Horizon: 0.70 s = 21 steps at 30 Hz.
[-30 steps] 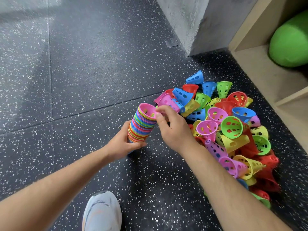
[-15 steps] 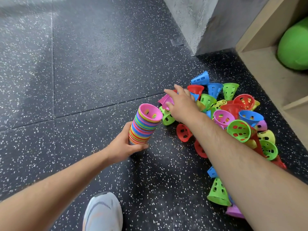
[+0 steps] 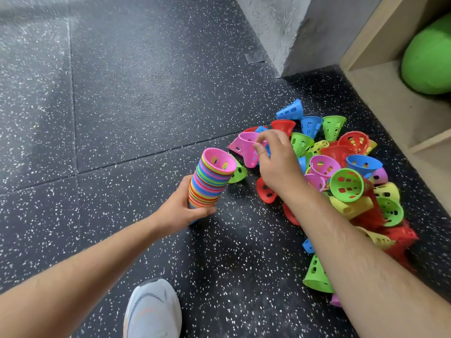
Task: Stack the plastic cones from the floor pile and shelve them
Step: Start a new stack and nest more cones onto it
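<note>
Head view, looking down on dark speckled floor (image 3: 122, 118).

Containers:
- Wooden shelf (image 3: 380, 93) at right edge. Its lower compartment holds one green padded roll (image 3: 429, 59), only partly in view. None of the cones are on the shelf.
- Stack of cones (image 3: 210, 184): many colours nested mouth-up, tilted a little to the right, a pink one topmost with its holes showing inside. Left grip (image 3: 180, 206) is wrapped round the stack's lower end, thumb across the front.
- Floor pile (image 3: 349, 181) lies between the stack and the shelf: loose red, green, blue, yellow and pink cones, several mouth-up and holding nothing. One green cone (image 3: 238, 173) lies just beside the stack's top. One red cone (image 3: 267, 191) lies under the right wrist.

Right grip (image 3: 278, 162) is clenched on a pink cone (image 3: 246, 147) at the pile's near-left edge, thumb on its wall, fingers curled over the far side. That cone is tilted, mouth up and to the left. Cannot tell if it is clear of the floor.

A pale shoe (image 3: 153, 311) sits at bottom centre.

Against half a second ago: right fingers were stretched flat over the pink cones; now they pinch one. Stack and left grip unchanged. A second ago the right grip was at the stack's mouth.
</note>
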Available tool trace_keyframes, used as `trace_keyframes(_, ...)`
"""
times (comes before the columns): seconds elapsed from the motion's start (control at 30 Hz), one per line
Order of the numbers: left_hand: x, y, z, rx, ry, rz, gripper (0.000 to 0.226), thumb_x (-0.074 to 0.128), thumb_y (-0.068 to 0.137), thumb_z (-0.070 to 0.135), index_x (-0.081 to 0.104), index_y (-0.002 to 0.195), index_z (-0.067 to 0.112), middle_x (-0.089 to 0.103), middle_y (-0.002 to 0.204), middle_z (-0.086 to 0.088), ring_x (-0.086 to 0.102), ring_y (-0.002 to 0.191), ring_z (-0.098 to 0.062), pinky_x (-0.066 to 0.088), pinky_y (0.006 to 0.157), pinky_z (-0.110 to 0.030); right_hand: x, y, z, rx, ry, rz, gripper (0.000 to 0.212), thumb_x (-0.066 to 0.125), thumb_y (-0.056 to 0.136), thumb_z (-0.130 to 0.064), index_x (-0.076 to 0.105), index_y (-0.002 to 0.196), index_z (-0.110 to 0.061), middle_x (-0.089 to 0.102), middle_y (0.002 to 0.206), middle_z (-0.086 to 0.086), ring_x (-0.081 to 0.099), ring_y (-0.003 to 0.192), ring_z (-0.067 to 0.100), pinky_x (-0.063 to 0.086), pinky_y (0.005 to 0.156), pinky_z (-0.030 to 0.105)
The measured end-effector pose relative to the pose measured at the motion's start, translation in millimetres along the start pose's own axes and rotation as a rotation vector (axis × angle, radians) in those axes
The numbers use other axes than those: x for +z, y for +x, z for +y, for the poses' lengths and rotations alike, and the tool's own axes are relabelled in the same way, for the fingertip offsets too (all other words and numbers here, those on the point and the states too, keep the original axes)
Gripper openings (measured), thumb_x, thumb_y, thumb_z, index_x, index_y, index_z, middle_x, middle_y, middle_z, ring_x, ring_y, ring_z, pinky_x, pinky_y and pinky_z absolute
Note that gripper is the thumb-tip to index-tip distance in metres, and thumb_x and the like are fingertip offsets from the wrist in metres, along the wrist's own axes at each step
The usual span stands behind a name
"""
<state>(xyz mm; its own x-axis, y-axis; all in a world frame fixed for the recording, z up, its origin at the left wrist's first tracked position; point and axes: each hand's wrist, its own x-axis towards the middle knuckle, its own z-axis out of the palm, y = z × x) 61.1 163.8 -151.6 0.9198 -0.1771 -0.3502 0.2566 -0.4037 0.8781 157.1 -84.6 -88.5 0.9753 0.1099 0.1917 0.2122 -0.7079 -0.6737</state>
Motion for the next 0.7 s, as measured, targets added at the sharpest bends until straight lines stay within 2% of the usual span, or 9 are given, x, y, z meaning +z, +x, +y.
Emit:
trace_keyframes(0.17, 2, 0, 5, 0.013, 0.035, -0.022, 0.076, 0.088, 0.081, 0.013, 0.038, 0.137, 0.025, 0.065, 0.121, 0.003, 0.063, 0.100, 0.008, 0.047, 0.092, -0.010, -18, -31, -16, 0.084, 0.176, 0.189, 0.007, 0.052, 0.102, -0.022, 0.055, 0.105, -0.017, 0.059, 0.104, 0.004, 0.058, 0.098, 0.022, 0.049, 0.087, 0.039)
trace_keyframes(0.23, 3, 0, 7, 0.013, 0.051, -0.043, 0.077, 0.090, 0.081, 0.019, 0.038, 0.137, 0.030, 0.065, 0.122, 0.005, 0.065, 0.105, 0.002, 0.050, 0.099, -0.021, -20, -45, -22, 0.100, 0.220, 0.237, 0.003, 0.052, 0.102, -0.025, 0.053, 0.105, -0.024, 0.061, 0.104, 0.003, 0.059, 0.098, 0.022, 0.050, 0.086, 0.041)
trace_keyframes(0.3, 4, 0, 6, 0.020, 0.076, -0.051, 0.080, 0.093, 0.077, 0.030, 0.038, 0.134, 0.043, 0.066, 0.121, 0.008, 0.066, 0.110, -0.006, 0.051, 0.105, -0.032, -18, -56, -28, 0.113, 0.249, 0.243, 0.003, 0.051, 0.102, -0.030, 0.050, 0.104, -0.030, 0.062, 0.103, 0.003, 0.060, 0.100, 0.024, 0.050, 0.088, 0.043)
trace_keyframes(0.4, 7, -2, 4, 0.017, 0.099, -0.058, 0.081, 0.091, 0.066, 0.050, 0.038, 0.125, 0.065, 0.069, 0.118, 0.013, 0.068, 0.111, -0.011, 0.052, 0.106, -0.043, -13, -67, -36, 0.079, 0.256, 0.171, 0.007, 0.052, 0.101, -0.030, 0.054, 0.104, -0.024, 0.059, 0.104, 0.003, 0.060, 0.099, 0.021, 0.050, 0.090, 0.039)
trace_keyframes(0.5, 9, -4, 5, 0.009, 0.096, -0.055, 0.080, 0.091, 0.063, 0.052, 0.038, 0.121, 0.070, 0.069, 0.116, 0.014, 0.070, 0.109, -0.011, 0.054, 0.104, -0.048, -13, -74, -45, 0.053, 0.231, 0.064, 0.010, 0.057, 0.100, -0.023, 0.059, 0.101, -0.014, 0.055, 0.100, -0.002, 0.052, 0.091, 0.008, 0.040, 0.084, 0.013)
trace_keyframes(0.53, 10, -5, 6, 0.014, 0.089, -0.054, 0.079, 0.090, 0.063, 0.052, 0.038, 0.120, 0.070, 0.069, 0.116, 0.013, 0.070, 0.108, -0.011, 0.055, 0.103, -0.047, -11, -76, -47, 0.061, 0.228, 0.028, 0.011, 0.058, 0.100, -0.024, 0.060, 0.101, -0.014, 0.054, 0.100, -0.004, 0.051, 0.091, 0.008, 0.037, 0.084, 0.010)
trace_keyframes(0.6, 10, -6, 8, 0.020, 0.073, -0.042, 0.078, 0.090, 0.064, 0.051, 0.039, 0.121, 0.067, 0.070, 0.116, 0.011, 0.070, 0.108, -0.012, 0.055, 0.103, -0.047, -8, -77, -50, 0.070, 0.251, -0.065, 0.015, 0.057, 0.099, -0.033, 0.060, 0.101, -0.018, 0.056, 0.101, -0.008, 0.052, 0.100, 0.011, 0.039, 0.090, 0.018)
trace_keyframes(0.67, 10, -7, 7, 0.024, 0.045, -0.026, 0.080, 0.090, 0.065, 0.051, 0.041, 0.129, 0.055, 0.070, 0.117, 0.008, 0.070, 0.108, -0.014, 0.055, 0.103, -0.047, -4, -75, -52, 0.055, 0.284, -0.150, 0.021, 0.051, 0.099, -0.041, 0.060, 0.101, -0.022, 0.058, 0.104, -0.012, 0.052, 0.108, 0.013, 0.040, 0.097, 0.027)
trace_keyframes(0.7, 9, -7, 7, 0.023, 0.026, -0.019, 0.083, 0.089, 0.066, 0.050, 0.041, 0.133, 0.047, 0.069, 0.119, 0.006, 0.069, 0.109, -0.015, 0.054, 0.104, -0.046, -2, -73, -52, 0.055, 0.303, -0.184, 0.024, 0.048, 0.099, -0.043, 0.060, 0.102, -0.023, 0.059, 0.107, -0.013, 0.051, 0.112, 0.012, 0.039, 0.099, 0.027)
